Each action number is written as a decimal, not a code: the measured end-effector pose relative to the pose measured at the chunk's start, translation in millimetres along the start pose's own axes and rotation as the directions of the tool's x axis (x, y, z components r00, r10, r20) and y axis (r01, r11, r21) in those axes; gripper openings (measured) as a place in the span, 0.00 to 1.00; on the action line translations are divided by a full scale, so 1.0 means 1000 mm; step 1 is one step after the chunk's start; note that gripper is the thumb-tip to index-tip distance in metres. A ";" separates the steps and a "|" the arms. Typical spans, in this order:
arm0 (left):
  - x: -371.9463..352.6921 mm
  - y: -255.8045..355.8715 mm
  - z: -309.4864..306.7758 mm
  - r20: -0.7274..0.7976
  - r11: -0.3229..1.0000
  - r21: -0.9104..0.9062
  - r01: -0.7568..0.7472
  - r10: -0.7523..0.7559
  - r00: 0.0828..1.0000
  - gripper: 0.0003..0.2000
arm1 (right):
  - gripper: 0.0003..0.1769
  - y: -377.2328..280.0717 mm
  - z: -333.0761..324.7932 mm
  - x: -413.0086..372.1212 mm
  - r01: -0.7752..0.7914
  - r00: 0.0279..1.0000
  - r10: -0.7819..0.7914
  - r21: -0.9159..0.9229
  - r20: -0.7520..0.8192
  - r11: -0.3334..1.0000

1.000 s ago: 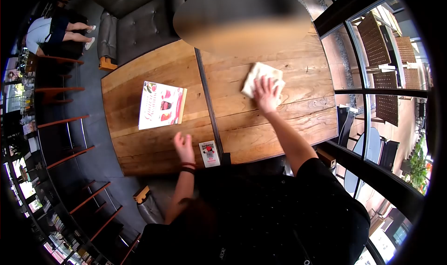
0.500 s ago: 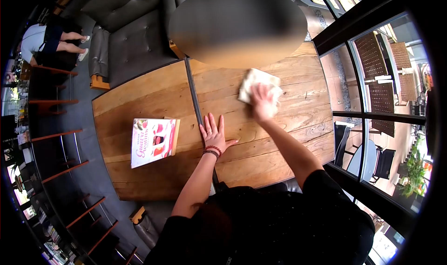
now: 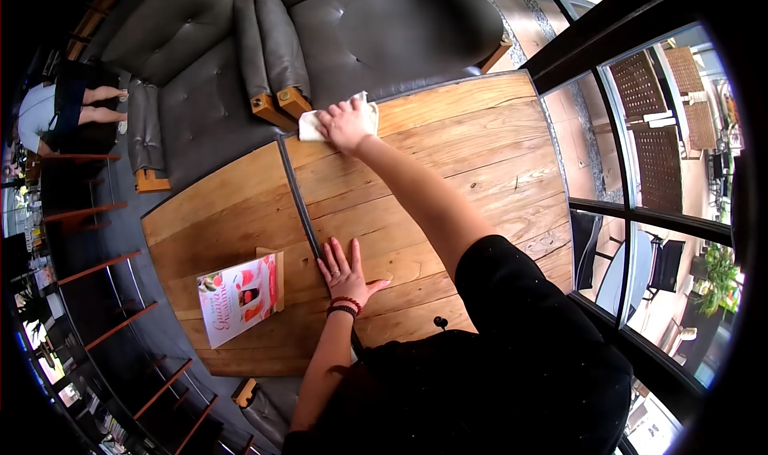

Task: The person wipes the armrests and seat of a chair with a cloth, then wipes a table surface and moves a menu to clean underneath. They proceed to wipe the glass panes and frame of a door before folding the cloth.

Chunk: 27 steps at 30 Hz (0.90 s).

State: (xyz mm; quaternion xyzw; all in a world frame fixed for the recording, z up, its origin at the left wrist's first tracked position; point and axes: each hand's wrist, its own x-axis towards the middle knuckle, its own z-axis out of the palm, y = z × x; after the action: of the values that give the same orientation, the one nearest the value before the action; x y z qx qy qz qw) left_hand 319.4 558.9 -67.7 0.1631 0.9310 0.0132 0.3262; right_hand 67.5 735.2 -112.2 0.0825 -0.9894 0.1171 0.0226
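You are leaning over a wide wooden desk (image 3: 448,159) made of two plank tops, which are meeting at a dark seam (image 3: 298,199) running from the near edge to the far edge. A grey leather sofa (image 3: 384,31) is sitting along the desk's far edge, and tall dark-framed windows (image 3: 664,135) are standing past its right edge.

A printed menu card (image 3: 238,297) with red pictures is lying near the desk's near left corner, on the left top, well apart from both hands.

A white cloth (image 3: 310,127) is lying at the far edge of the desk, just right of the seam. Your right hand (image 3: 344,125) is reaching out to it at full stretch, palm down, fingers drawn together and pressing onto the cloth.

Your left hand (image 3: 344,273) is resting flat on the wood near the near edge, just right of the seam, fingers spread apart and holding nothing. Dark and red bracelets (image 3: 342,306) are circling that wrist.
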 end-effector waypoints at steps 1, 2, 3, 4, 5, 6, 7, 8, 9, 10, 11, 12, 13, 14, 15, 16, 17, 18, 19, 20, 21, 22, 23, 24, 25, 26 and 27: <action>0.001 0.001 -0.001 0.021 1.000 0.014 0.015 -0.016 1.000 0.61 | 0.20 0.014 -0.008 -0.001 -0.053 0.998 0.053 0.003 0.036 0.999; 0.001 0.002 0.000 0.030 0.999 0.036 0.023 -0.024 0.999 0.61 | 0.20 0.027 -0.014 -0.003 -0.087 0.994 0.086 0.006 0.065 0.996; 0.000 0.002 -0.001 0.038 0.999 0.040 0.024 -0.026 0.999 0.61 | 0.20 0.042 -0.018 -0.008 -0.096 0.993 0.095 0.013 0.066 0.995; 0.001 0.003 -0.001 0.043 0.999 0.043 0.026 -0.028 0.999 0.61 | 0.20 0.057 -0.024 -0.015 -0.101 0.994 0.101 0.004 0.050 0.995; 0.001 0.003 -0.001 0.046 0.999 0.045 0.027 -0.029 0.998 0.61 | 0.20 0.074 -0.030 -0.023 -0.107 0.994 0.107 -0.006 0.033 0.994; 0.002 0.003 -0.001 0.059 0.998 0.063 0.026 -0.030 0.998 0.62 | 0.21 0.091 -0.038 -0.031 -0.137 0.990 0.137 -0.026 0.028 0.990; 0.002 0.003 0.000 0.035 0.998 0.052 0.017 -0.018 0.999 0.61 | 0.21 0.113 -0.039 -0.037 -0.173 0.984 0.175 -0.062 0.034 0.983; 0.001 0.002 0.002 0.013 0.999 0.042 0.007 -0.007 1.000 0.60 | 0.22 0.133 -0.046 -0.044 -0.229 0.971 0.234 -0.091 0.048 0.969; 0.001 0.001 0.003 -0.009 1.000 0.031 -0.003 0.003 1.000 0.60 | 0.23 0.154 -0.054 -0.051 -0.282 0.955 0.290 -0.121 0.060 0.952; 0.001 0.001 0.003 -0.007 0.999 0.035 -0.004 0.004 1.000 0.60 | 0.23 0.177 -0.058 -0.060 -0.300 0.948 0.314 -0.168 0.060 0.939; 0.001 0.001 0.004 0.010 0.999 0.046 -0.001 0.000 1.000 0.61 | 0.24 0.201 -0.060 -0.068 -0.316 0.940 0.335 -0.214 0.061 0.925; 0.001 0.001 0.004 0.025 0.998 0.056 0.004 -0.005 1.000 0.61 | 0.24 0.226 -0.059 -0.076 -0.345 0.932 0.361 -0.222 0.036 0.912; 0.002 0.002 0.003 0.040 0.998 0.066 0.009 -0.012 0.999 0.62 | 0.24 0.250 -0.058 -0.084 -0.374 0.922 0.386 -0.229 0.011 0.899; 0.002 0.004 0.000 0.060 0.998 0.054 0.018 -0.021 0.998 0.62 | 0.25 0.271 -0.062 -0.094 -0.418 0.904 0.428 -0.232 -0.010 0.878; 0.003 0.003 0.001 0.053 0.998 0.060 0.013 -0.017 0.998 0.62 | 0.25 0.289 -0.065 -0.103 -0.462 0.883 0.468 -0.234 -0.032 0.855; 0.002 0.002 0.002 0.046 0.998 0.067 0.010 -0.013 0.999 0.62 | 0.25 0.306 -0.067 -0.111 -0.513 0.857 0.510 -0.217 -0.073 0.831; 0.002 0.003 0.003 0.039 0.997 0.073 0.008 -0.011 0.999 0.62 | 0.26 0.322 -0.067 -0.118 -0.560 0.828 0.549 -0.198 -0.112 0.804; 0.002 0.003 0.003 0.043 0.997 0.080 0.010 -0.013 0.999 0.62 | 0.26 0.337 -0.065 -0.125 -0.585 0.809 0.557 -0.161 -0.188 0.795; 0.002 0.003 0.002 0.048 0.996 0.084 0.012 -0.016 0.999 0.62 | 0.26 0.344 -0.068 -0.131 -0.607 0.783 0.565 -0.122 -0.261 0.785; 0.002 0.003 0.001 0.052 0.996 0.088 0.014 -0.019 0.998 0.62 | 0.26 0.352 -0.072 -0.136 -0.634 0.754 0.606 -0.040 -0.253 0.772; 0.002 0.004 0.001 0.058 0.996 0.092 0.016 -0.021 0.998 0.62 | 0.27 0.356 -0.072 -0.140 -0.663 0.720 0.641 0.009 -0.266 0.748; 0.002 0.003 0.003 0.051 0.995 0.094 0.013 -0.018 0.999 0.62 | 0.27 0.360 -0.074 -0.140 -0.714 0.671 0.712 0.079 -0.208 0.696; 0.003 0.002 0.004 0.046 0.995 0.098 0.009 -0.013 0.999 0.62 | 0.28 0.366 -0.074 -0.141 -0.761 0.617 0.774 0.144 -0.143 0.633; 0.003 0.001 0.007 0.043 0.995 0.101 0.003 -0.007 0.999 0.62 | 0.28 0.370 -0.071 -0.143 -0.762 0.608 0.778 0.162 -0.157 0.628; 0.002 0.000 0.008 0.020 0.994 0.109 -0.010 0.008 1.000 0.62 | 0.28 0.374 -0.069 -0.147 -0.750 0.611 0.778 0.208 -0.147 0.628; 0.002 -0.001 0.010 -0.005 0.993 0.116 -0.023 0.024 1.000 0.62 | 0.28 0.377 -0.069 -0.152 -0.737 0.614 0.777 0.253 -0.139 0.627; 0.002 -0.001 0.011 -0.033 0.992 0.123 -0.036 0.041 0.999 0.62 | 0.28 0.381 -0.069 -0.155 -0.720 0.617 0.775 0.298 -0.136 0.626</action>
State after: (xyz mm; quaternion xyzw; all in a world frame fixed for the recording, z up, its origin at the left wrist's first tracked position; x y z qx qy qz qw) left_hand 324.6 557.3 -78.1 0.2005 0.9324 -0.0348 0.2988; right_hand 157.8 1141.7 -142.0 -0.3530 -0.9024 0.2310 0.0876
